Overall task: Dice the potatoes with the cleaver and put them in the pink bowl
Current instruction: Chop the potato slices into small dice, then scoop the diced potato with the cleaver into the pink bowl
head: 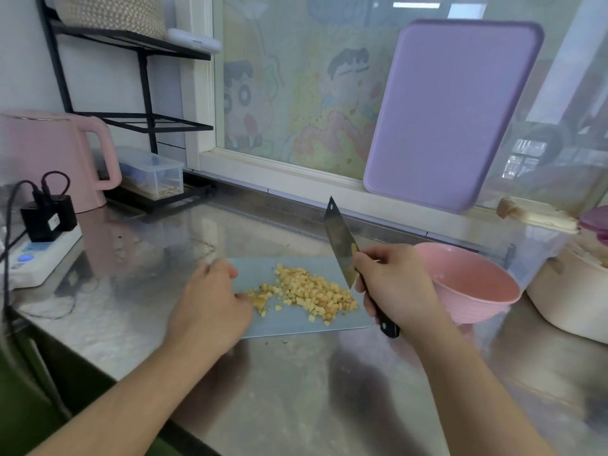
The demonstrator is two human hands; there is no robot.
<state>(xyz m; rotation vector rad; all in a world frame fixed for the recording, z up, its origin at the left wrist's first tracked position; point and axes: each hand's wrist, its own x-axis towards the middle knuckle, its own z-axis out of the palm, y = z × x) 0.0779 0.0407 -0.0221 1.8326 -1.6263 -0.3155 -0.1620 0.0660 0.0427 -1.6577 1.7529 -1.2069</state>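
A pile of small yellow potato dice (312, 291) lies on a pale blue cutting board (289, 320) on the steel counter. My right hand (394, 281) grips the black handle of the cleaver (340, 241), whose blade is raised above the board and points up and away. My left hand (210, 301) rests on the board's left end, its fingertips at the left edge of the pile. The pink bowl (473, 284) stands just right of the board, behind my right hand, and looks empty.
A pink kettle (49, 156) and a power strip (36, 255) with plugs sit at the left. A purple board (450, 113) leans on the window behind. A cream pot (569, 291) stands at the right. A clear box (154, 174) sits under the black rack.
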